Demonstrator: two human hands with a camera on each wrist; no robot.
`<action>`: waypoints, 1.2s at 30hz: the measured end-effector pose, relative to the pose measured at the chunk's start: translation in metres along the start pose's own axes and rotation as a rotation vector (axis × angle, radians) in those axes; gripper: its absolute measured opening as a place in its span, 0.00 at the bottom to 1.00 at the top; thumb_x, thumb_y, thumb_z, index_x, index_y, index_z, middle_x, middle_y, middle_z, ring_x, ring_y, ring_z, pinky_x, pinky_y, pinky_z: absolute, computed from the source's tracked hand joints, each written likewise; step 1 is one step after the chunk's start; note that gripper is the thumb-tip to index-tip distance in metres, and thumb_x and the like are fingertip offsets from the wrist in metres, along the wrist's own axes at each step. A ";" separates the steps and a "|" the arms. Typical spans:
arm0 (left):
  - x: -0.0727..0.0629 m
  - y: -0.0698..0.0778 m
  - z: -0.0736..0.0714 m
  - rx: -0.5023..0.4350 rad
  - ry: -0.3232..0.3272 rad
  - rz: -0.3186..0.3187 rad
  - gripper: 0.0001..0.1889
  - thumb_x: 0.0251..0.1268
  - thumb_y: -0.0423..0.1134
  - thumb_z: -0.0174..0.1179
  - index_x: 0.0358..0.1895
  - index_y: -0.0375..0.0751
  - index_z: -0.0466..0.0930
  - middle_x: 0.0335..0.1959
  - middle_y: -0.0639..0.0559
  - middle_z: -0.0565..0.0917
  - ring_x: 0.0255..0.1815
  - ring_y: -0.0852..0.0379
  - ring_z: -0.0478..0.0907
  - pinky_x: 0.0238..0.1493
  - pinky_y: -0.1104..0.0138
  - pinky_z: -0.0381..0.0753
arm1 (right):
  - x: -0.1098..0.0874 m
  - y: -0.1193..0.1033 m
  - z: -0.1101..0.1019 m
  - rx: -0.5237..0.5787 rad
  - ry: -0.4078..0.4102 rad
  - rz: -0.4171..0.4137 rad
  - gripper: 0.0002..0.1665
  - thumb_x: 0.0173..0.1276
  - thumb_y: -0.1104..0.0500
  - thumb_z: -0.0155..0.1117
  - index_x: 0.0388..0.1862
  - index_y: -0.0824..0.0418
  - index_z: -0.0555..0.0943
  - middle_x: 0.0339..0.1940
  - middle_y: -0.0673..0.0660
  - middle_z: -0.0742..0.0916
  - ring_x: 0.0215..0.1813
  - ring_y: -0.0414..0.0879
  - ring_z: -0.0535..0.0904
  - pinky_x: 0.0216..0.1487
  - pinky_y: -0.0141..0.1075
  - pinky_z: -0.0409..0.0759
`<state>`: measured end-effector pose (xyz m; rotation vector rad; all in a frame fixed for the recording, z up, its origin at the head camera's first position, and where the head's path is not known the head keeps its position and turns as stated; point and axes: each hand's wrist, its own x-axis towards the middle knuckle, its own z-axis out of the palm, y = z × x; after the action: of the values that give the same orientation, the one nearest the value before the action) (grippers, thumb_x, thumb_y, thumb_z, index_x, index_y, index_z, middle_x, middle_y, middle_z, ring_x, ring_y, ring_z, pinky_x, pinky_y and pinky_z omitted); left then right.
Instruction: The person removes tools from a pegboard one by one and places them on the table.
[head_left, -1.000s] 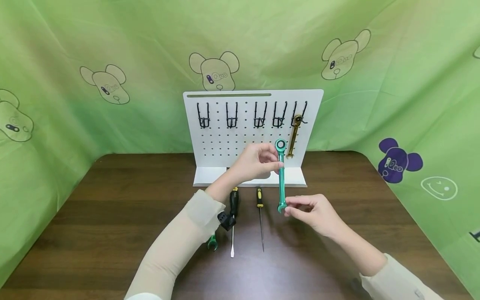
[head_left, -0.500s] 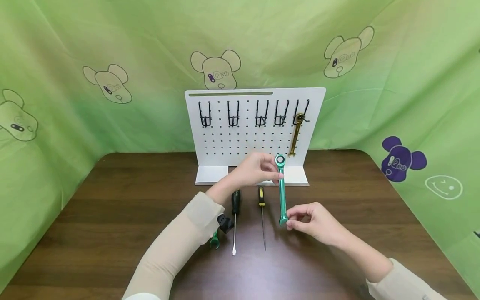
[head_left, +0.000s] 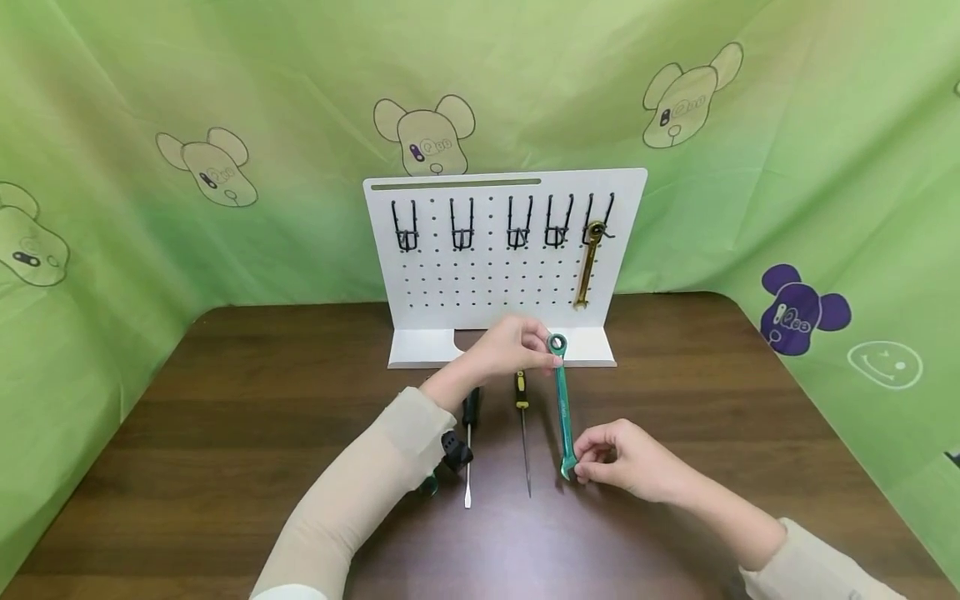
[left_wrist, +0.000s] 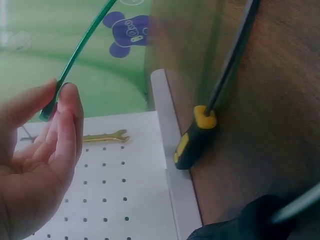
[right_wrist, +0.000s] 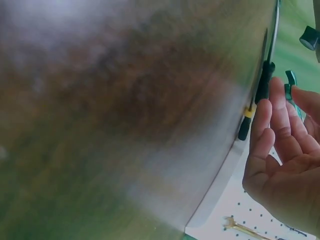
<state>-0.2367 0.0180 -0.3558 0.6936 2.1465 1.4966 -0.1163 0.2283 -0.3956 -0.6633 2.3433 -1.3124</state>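
Observation:
A green combination wrench [head_left: 564, 408] is held up off the table, ring end up and open end down. My left hand [head_left: 513, 346] pinches it just below the ring end between thumb and fingers. At the lower open end, my right hand [head_left: 626, 458] pinches the jaw edge with thumb and fingertips. The right wrist view shows that green wrench end [right_wrist: 290, 90] between the thumb and a finger of my right hand [right_wrist: 285, 145]. In the left wrist view, the shaft [left_wrist: 82, 45] runs up from the fingertips of my left hand [left_wrist: 45, 150].
Behind stands a white pegboard [head_left: 480, 283] with several black hooks; a gold wrench [head_left: 587, 267] hangs on the rightmost. Two screwdrivers lie on the brown table [head_left: 225, 433]: a yellow-black one [head_left: 522, 417] and a black-handled one [head_left: 469, 450]. My left forearm mostly hides another green tool [head_left: 429, 485].
Both hands have lowered the green wrench from in front of the pegboard towards the table. Its top end has come slightly left. The gold wrench stays on its hook.

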 end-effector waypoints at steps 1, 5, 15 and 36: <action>0.000 -0.001 0.001 -0.017 0.004 -0.008 0.07 0.63 0.32 0.67 0.39 0.35 0.79 0.34 0.35 0.88 0.45 0.35 0.85 0.46 0.73 0.76 | 0.000 0.001 0.001 -0.002 -0.004 0.002 0.03 0.65 0.66 0.66 0.35 0.66 0.84 0.26 0.54 0.88 0.29 0.30 0.78 0.28 0.26 0.75; 0.003 -0.004 0.003 -0.033 0.026 -0.042 0.08 0.61 0.30 0.68 0.42 0.33 0.81 0.29 0.42 0.88 0.36 0.44 0.85 0.40 0.74 0.76 | 0.001 0.004 0.001 -0.003 -0.019 0.002 0.02 0.64 0.67 0.66 0.34 0.67 0.84 0.26 0.54 0.88 0.29 0.31 0.79 0.29 0.27 0.78; 0.009 -0.013 0.013 0.046 0.032 -0.066 0.18 0.59 0.28 0.68 0.52 0.34 0.78 0.22 0.53 0.83 0.28 0.61 0.78 0.36 0.74 0.73 | 0.001 0.008 0.005 -0.027 -0.033 0.012 0.02 0.61 0.67 0.68 0.31 0.67 0.84 0.22 0.52 0.86 0.24 0.29 0.73 0.25 0.26 0.74; 0.015 -0.026 0.014 0.159 0.046 -0.074 0.15 0.58 0.29 0.69 0.50 0.37 0.81 0.34 0.48 0.83 0.32 0.59 0.76 0.32 0.72 0.75 | 0.006 0.011 0.007 -0.003 -0.066 0.042 0.05 0.61 0.69 0.68 0.31 0.70 0.80 0.17 0.54 0.83 0.21 0.32 0.74 0.24 0.26 0.75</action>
<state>-0.2444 0.0302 -0.3859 0.6305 2.3190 1.3270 -0.1199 0.2256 -0.4087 -0.6451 2.2939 -1.2503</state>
